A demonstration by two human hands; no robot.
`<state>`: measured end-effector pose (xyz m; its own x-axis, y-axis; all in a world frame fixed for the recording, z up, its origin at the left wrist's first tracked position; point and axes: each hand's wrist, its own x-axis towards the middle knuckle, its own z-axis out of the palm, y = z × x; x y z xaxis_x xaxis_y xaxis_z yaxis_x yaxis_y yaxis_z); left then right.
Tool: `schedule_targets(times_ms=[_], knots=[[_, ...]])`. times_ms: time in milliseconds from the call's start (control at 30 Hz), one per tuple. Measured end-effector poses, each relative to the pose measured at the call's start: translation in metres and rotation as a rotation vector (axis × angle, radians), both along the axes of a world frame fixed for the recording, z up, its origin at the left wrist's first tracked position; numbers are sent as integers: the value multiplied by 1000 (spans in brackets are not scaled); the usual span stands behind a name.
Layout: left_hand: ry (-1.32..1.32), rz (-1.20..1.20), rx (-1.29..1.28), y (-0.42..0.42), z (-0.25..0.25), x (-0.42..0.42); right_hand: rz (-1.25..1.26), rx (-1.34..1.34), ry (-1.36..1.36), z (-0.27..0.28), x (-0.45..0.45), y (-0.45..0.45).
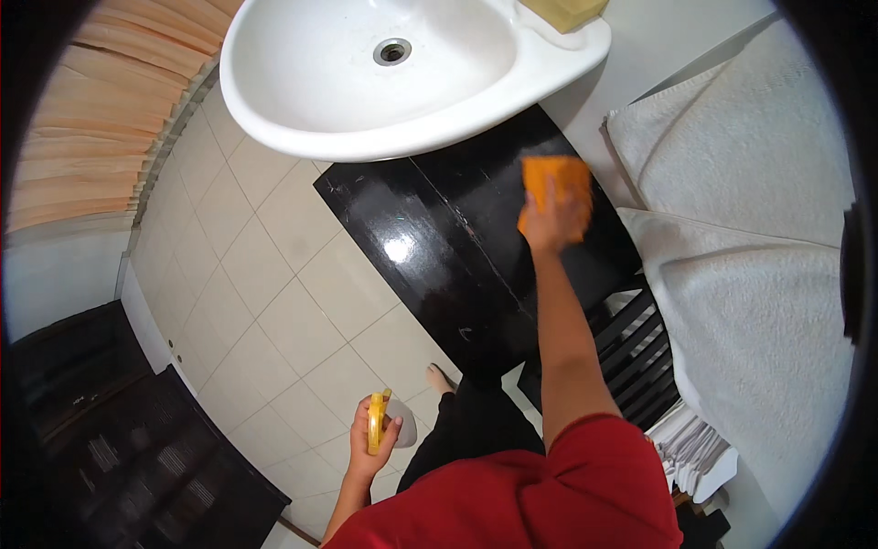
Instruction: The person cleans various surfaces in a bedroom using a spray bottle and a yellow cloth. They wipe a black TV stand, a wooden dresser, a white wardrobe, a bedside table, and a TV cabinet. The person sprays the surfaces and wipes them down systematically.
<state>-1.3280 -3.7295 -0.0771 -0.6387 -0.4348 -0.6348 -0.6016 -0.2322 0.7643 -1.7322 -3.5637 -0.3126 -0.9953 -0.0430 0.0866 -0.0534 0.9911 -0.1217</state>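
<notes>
My right hand [557,218] presses an orange cloth [552,170] against the glossy black tabletop [439,254], near its right edge. Slight blur covers the cloth and fingers. A spray bottle with a yellow trigger head [375,424] is gripped in my left hand [367,439], held low over the floor beside my leg. Part of its pale body [403,425] shows beyond the fingers. A bright light reflects off the black surface, which has a seam and several scratches.
A white washbasin [309,137] overhangs the table's far end, with a yellowish block [566,12] on its corner. White towels [734,288] hang at right above a black slatted rack [631,343]. Peach curtains [110,137] and dark louvred woodwork [137,460] stand left of the tiled floor [295,274].
</notes>
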Motion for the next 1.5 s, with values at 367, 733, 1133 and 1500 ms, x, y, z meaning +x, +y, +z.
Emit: schedule_targets(times_ms=[367,733,1133,1500], knots=[[6,-21,-31,7,1,15,-421,128,-43,4,25,26],[-19,-26,-43,7,9,26,1187,-93,-300,17,107,-182],[-32,120,-55,16,16,36,1147,-202,-356,10,158,-156],[-10,55,-34,21,7,22,-93,135,-46,19,81,32]])
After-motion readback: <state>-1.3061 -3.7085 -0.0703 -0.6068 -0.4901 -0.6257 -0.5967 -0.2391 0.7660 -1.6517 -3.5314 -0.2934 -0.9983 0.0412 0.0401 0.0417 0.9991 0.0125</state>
